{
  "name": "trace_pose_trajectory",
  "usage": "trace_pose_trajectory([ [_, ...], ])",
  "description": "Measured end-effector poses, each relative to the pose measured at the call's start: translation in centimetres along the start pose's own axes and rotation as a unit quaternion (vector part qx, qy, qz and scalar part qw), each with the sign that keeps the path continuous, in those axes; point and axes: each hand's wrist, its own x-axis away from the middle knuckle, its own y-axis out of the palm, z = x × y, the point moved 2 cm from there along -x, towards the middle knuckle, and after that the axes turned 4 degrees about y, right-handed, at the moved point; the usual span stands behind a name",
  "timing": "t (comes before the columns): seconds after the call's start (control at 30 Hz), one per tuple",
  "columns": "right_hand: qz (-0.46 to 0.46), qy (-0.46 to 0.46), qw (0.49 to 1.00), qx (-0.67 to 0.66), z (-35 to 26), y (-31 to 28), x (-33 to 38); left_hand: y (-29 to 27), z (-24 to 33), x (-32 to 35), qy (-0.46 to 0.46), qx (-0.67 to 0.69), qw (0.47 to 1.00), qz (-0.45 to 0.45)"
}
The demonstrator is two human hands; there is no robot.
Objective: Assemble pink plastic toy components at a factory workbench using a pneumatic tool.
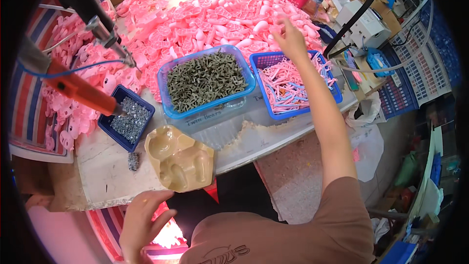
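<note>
My right hand (291, 40) reaches over the far pile of pink plastic parts (215, 19), just beyond the blue basket. Its fingers are a little apart, and I see nothing held in them. Below the table's near edge is my left hand (145, 217), its thumb spread from the fingers and nothing between them. Close to its fingertips lies a tan moulded fixture (195, 152) with rounded hollows, at the table edge. An electric screwdriver (88, 93) with an orange-red body hangs at the left, its end over a small dark blue tray (106, 126) of small screws.
A clear blue tub (188, 115) of dark grey-green metal clips stands mid-table. Beside it, a blue basket (273, 112) holds thin pink and blue plastic pieces. A few screws (133, 161) sit outside the tray. Far right are a white box-shaped device (362, 23) and a black pole (359, 12).
</note>
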Motion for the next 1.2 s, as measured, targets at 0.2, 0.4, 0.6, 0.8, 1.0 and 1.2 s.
trace_pose_trajectory([
  [0.2, -0.512, 0.053, 0.699, -0.496, -13.3, -1.7, 9.0, 5.0, 1.4, -9.3, 0.136, -0.008, 0.979, 0.149],
  [0.4, -0.650, 0.057, 0.561, -0.510, -16.8, -3.0, 10.5, 8.2, 0.0, -11.0, 0.187, -0.002, 0.951, 0.248],
  [0.6, -0.223, -0.014, 0.974, -0.040, -5.7, 5.9, -0.2, 8.6, 0.2, -8.5, 0.171, -0.016, 0.957, 0.232],
  [0.8, -0.173, -0.189, 0.961, 0.104, -4.4, 9.7, -1.6, 9.6, -0.8, -5.6, 0.114, -0.013, 0.974, 0.196],
  [1.0, -0.290, -0.031, 0.932, -0.217, -0.8, 9.4, -3.4, 10.0, -1.2, -4.4, 0.103, 0.000, 0.975, 0.198],
  [1.2, -0.180, -0.001, 0.981, -0.067, -1.5, 7.1, -3.5, 9.9, -1.3, -4.2, 0.096, 0.003, 0.974, 0.203],
])
